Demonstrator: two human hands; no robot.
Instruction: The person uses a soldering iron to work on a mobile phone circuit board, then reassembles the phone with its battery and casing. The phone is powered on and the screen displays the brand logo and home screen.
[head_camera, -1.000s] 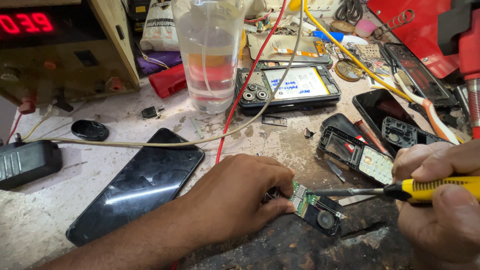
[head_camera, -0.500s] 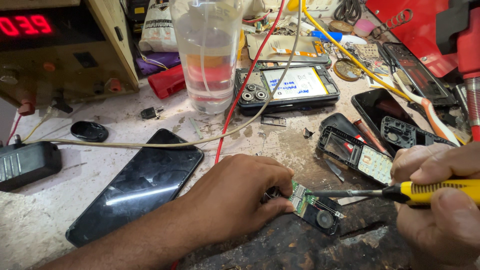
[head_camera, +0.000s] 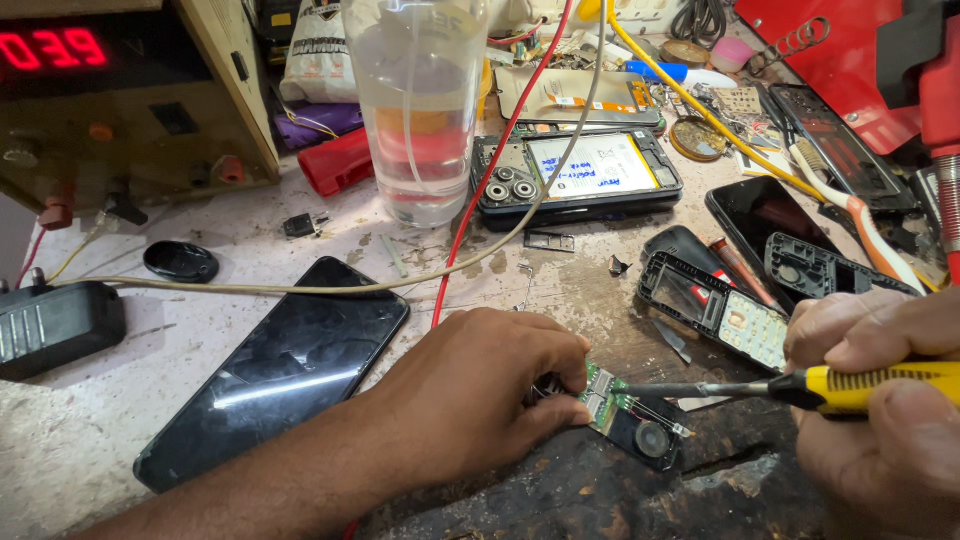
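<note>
Nothing much has shifted since half a second ago — your hands sit where they were, and the screwdriver tip has stayed on the same spot of the board.

From the head camera, your left hand (head_camera: 470, 400) lies knuckles-up on the worn bench, its fingers curled together and pinching the near end of a small green circuit board (head_camera: 630, 420) against the dark mat (head_camera: 600, 495). Your thumb presses the board's edge from below; the fingertips close over it from above. The board lies flat, with a round black part at the end away from your fingers.

Your right hand (head_camera: 880, 400) is wrapped tight around the yellow handle of a screwdriver (head_camera: 790, 388), fingers pressed together, thumb along the underside. The shaft runs almost level toward your left fingertips, and its tip touches the board just beside them.

Just beyond your right knuckles lies an opened keypad phone frame (head_camera: 715, 310) with its pale key pad showing. Beside your left wrist, on the far side, a dark smartphone (head_camera: 280, 370) lies face up. Well beyond your left fingers stand a clear glass of water (head_camera: 420, 110) and a stripped smartphone (head_camera: 580, 175) showing its battery and camera rings. A red wire (head_camera: 480, 200) and a cream cable (head_camera: 300, 290) cross the bench between them — the red one passes under your left forearm. A bench power supply (head_camera: 120, 90) with red digits stands far off past your left wrist.
</note>
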